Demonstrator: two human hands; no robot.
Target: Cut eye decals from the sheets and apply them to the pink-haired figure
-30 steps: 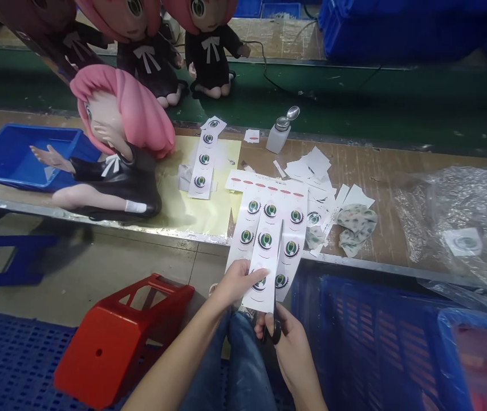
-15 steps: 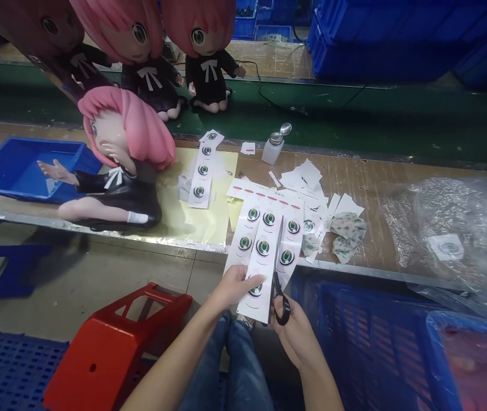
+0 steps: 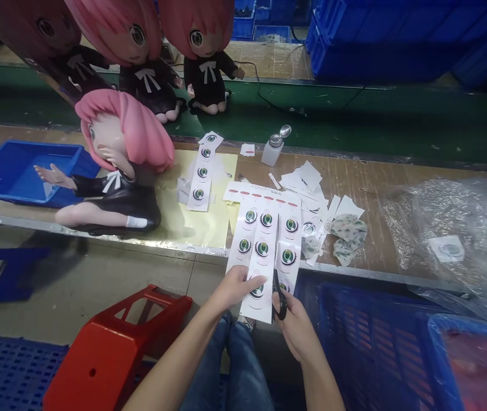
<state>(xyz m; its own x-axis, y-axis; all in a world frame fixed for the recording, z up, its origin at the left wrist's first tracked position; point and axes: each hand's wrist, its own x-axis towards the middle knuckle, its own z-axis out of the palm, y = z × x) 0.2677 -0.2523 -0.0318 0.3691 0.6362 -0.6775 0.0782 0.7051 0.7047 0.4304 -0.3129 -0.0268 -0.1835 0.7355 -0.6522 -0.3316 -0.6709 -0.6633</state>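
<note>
My left hand (image 3: pixel 238 287) pinches the lower part of a white sheet of eye decals (image 3: pixel 262 233), thumb on top. Green eye prints run down it in columns, and a row of red mouth prints crosses its top. In my right hand (image 3: pixel 293 322) are black-handled scissors (image 3: pixel 279 297), their blades along the gap between the middle and right strips. These strips are parted at the bottom and still joined at the top. A cut strip of eye decals (image 3: pixel 202 174) lies on the yellow sheet (image 3: pixel 170 222) beyond my left hand.
A pink-haired figure (image 3: pixel 119 165) lies on the bench, beside a blue tray (image 3: pixel 25 171). Paper scraps (image 3: pixel 305 185), a pump bottle (image 3: pixel 272 149), a crumpled cloth (image 3: pixel 349 237) and clear plastic wrap (image 3: pixel 478 222) are on the bench. A red stool (image 3: pixel 102 354) stands at lower left.
The right strip has swung slightly and its bottom shows more beside the scissors. Scissors and my right hand have shifted a little up and left. My left hand keeps its hold.
</note>
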